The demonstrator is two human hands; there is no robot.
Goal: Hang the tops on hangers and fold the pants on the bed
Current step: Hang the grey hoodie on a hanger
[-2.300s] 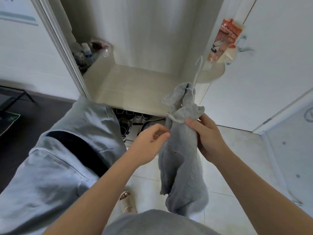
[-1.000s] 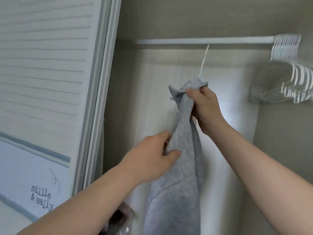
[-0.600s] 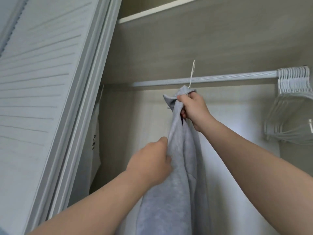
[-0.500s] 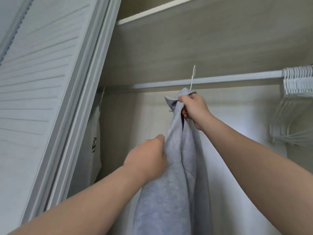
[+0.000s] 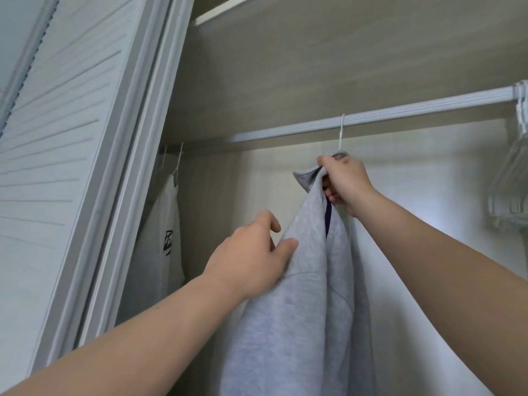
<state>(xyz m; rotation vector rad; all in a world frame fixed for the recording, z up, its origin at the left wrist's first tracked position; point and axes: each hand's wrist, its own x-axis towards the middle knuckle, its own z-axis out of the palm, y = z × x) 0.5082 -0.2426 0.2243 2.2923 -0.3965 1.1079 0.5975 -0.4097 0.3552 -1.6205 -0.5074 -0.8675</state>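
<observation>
A grey top [image 5: 303,315] hangs on a white hanger whose hook [image 5: 341,132] sits over the wardrobe rail [image 5: 400,114]. My right hand [image 5: 343,181] grips the top's collar and the hanger's neck just under the hook. My left hand [image 5: 254,258] is lower on the left side of the top, thumb pressed on the fabric, fingers loosely spread. The hanger's shoulders are hidden inside the top.
A white top with a black print [image 5: 165,238] hangs at the rail's left end. A bunch of empty white hangers [image 5: 511,178] crowds the right end. A louvred sliding door [image 5: 65,138] stands on the left. A shelf board [image 5: 314,58] runs above the rail.
The hanger hook has gone up and now sits over the rail. My left hand has loosened its grip on the fabric and its fingers have opened. The view has tilted upward.
</observation>
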